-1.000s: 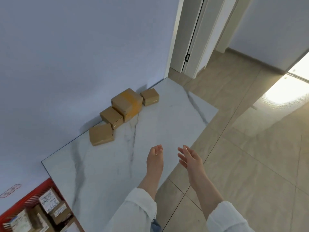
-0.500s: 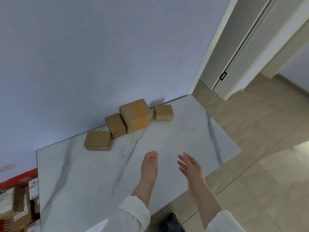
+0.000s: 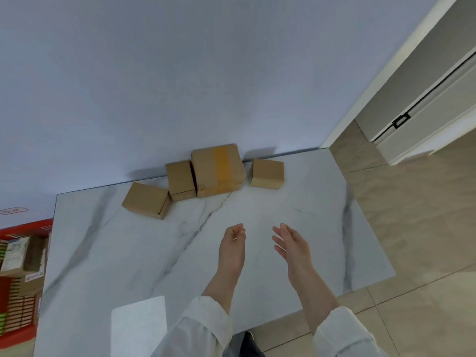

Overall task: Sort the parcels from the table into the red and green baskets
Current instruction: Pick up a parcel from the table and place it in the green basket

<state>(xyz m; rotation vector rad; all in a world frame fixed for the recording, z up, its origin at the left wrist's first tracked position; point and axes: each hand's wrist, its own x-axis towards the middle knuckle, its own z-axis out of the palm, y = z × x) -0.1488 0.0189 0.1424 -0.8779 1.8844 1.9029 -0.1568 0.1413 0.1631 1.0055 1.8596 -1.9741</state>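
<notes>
Head view: 4 parcels (image 3: 217, 171) now nearer

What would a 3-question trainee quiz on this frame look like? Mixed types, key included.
1. How many parcels lie on the table?
2. True or false: both hands hold a parcel.
3. Which parcel carries the yellow tape? A the largest, B the leftmost, C the rightmost.

Key:
1. Four, in a row by the wall.
2. False: the left hand and the right hand hold nothing above the table.
3. A, the largest parcel.
</notes>
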